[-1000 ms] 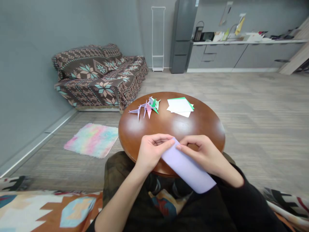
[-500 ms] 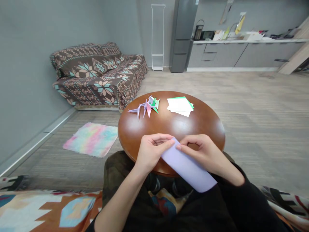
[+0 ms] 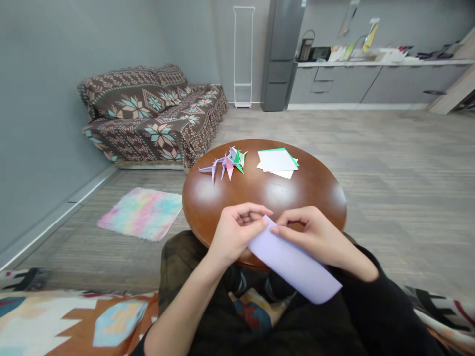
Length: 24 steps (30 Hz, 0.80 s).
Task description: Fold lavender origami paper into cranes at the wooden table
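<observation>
A lilac sheet of paper (image 3: 293, 262), folded over into a long strip, slants down to the right above my lap. My left hand (image 3: 239, 230) pinches its upper left corner between thumb and fingers. Close beside it, my right hand (image 3: 311, 232) grips the strip's upper edge, thumb on top and fingers curled behind. The lower right end of the paper hangs free and bows slightly. Several folded paper cranes (image 3: 228, 163) in lilac, pink and green lie bunched on the table's far left part.
The round brown table (image 3: 215, 202) stands before my knees. A loose stack of white and green paper sheets (image 3: 277, 160) lies on its far side. Beyond are a patterned sofa (image 3: 148, 113), a pastel rug (image 3: 141, 212) and a kitchen counter (image 3: 371, 64).
The paper's free end has shifted a little right and down. The left fingers have lifted slightly off the corner's far side, with the thumb still on it.
</observation>
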Each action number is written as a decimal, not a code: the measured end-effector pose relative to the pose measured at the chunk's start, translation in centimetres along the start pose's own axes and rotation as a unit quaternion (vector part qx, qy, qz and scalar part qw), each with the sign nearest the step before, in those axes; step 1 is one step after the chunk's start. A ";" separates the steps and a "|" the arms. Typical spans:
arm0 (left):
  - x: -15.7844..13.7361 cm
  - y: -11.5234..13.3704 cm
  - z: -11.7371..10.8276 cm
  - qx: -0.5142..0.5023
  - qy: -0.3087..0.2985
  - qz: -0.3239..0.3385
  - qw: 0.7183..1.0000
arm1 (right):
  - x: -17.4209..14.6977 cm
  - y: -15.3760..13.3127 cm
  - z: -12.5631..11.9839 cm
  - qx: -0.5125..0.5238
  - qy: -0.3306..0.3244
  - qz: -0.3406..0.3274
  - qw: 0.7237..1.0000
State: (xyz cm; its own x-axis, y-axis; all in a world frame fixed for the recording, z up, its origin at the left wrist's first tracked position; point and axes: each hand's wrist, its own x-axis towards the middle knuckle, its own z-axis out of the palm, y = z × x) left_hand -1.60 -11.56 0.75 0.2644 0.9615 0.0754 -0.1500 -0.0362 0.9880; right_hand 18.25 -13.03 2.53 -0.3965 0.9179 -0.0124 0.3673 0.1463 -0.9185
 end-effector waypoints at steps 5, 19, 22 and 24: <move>0.0 0.1 0.0 0.008 -0.004 -0.003 1.000 | 0.1 0.1 0.0 -0.012 -0.005 0.003 1.000; 0.4 -0.6 -0.9 0.030 0.069 0.042 0.996 | 0.4 0.4 -1.3 -0.016 -0.064 0.013 0.998; 0.8 -1.0 -2.5 0.046 0.109 0.051 0.992 | 0.4 1.7 -2.6 -0.015 -0.080 0.037 0.996; 1.0 -1.3 -3.6 0.055 0.112 0.039 0.991 | 0.5 2.9 -3.3 0.008 -0.057 0.053 0.997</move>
State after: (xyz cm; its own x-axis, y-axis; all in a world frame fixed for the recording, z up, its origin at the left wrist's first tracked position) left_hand -4.56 -9.59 -0.97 0.0360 0.9904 0.1334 -0.0542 -0.1313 0.9899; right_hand 21.87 -10.97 1.19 -0.4498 0.8799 -0.1532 0.3996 0.0449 -0.9156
